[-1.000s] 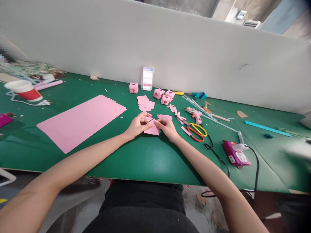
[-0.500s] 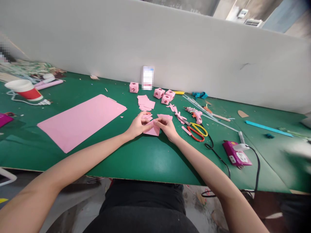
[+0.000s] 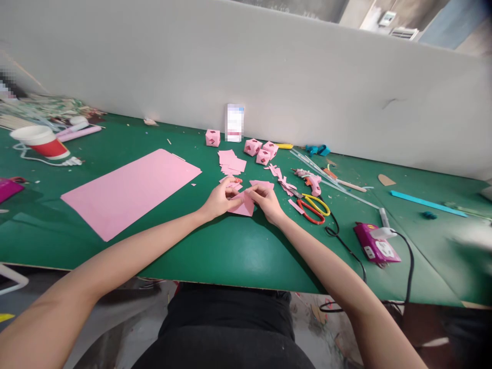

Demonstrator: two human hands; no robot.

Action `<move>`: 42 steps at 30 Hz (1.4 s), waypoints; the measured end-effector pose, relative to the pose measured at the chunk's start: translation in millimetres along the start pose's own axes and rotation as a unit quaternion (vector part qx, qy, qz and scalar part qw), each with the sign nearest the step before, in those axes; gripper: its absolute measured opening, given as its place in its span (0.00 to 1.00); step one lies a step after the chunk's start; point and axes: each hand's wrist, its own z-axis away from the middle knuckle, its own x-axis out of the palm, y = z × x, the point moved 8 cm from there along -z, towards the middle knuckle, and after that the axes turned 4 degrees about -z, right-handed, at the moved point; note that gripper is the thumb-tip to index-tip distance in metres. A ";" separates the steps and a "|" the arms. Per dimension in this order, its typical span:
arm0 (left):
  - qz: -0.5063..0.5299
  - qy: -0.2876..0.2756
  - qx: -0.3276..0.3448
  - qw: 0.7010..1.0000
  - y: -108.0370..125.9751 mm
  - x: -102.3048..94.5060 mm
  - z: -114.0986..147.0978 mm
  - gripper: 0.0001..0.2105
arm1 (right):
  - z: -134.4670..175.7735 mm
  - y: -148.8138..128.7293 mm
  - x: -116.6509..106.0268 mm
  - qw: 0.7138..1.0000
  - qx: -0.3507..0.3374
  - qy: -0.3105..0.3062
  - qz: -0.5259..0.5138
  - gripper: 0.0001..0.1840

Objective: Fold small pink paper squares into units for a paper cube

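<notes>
A small piece of pink paper (image 3: 243, 207) is pinched between my two hands, just above the green table. My left hand (image 3: 220, 199) grips its left side, and my right hand (image 3: 267, 201) has thumb and fingers on its upper right edge. Whether the paper is folded there cannot be made out, as fingers cover its top. More pink paper pieces (image 3: 262, 183) lie right behind my hands. Farther back rests a stack of pink paper squares (image 3: 232, 162). Several folded pink paper cubes with cut-out openings (image 3: 252, 147) stand beyond it.
A large pink sheet (image 3: 130, 195) lies at left, near a red-and-white paper cup (image 3: 40, 142). Scissors (image 3: 314, 209), a pink glue gun (image 3: 310, 179) and pink scraps (image 3: 285, 183) are to the right. A purple power box (image 3: 376, 243) trails a black cable. A phone (image 3: 234, 123) leans on the grey partition.
Both hands keep nearly the same hold on the pink paper; the left fingers have shifted very slightly. The whole view has moved a little.
</notes>
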 end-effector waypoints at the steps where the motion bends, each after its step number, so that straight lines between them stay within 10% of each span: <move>1: -0.003 -0.004 0.000 1.000 -0.4 0.7 -0.2 0.29 | 0.3 0.2 -0.3 1.000 -0.002 0.005 0.002 0.20; 42: 0.097 0.034 -0.094 0.990 -17.3 -12.2 -8.3 0.25 | 2.2 2.9 -2.6 0.989 0.082 -0.106 0.057 0.27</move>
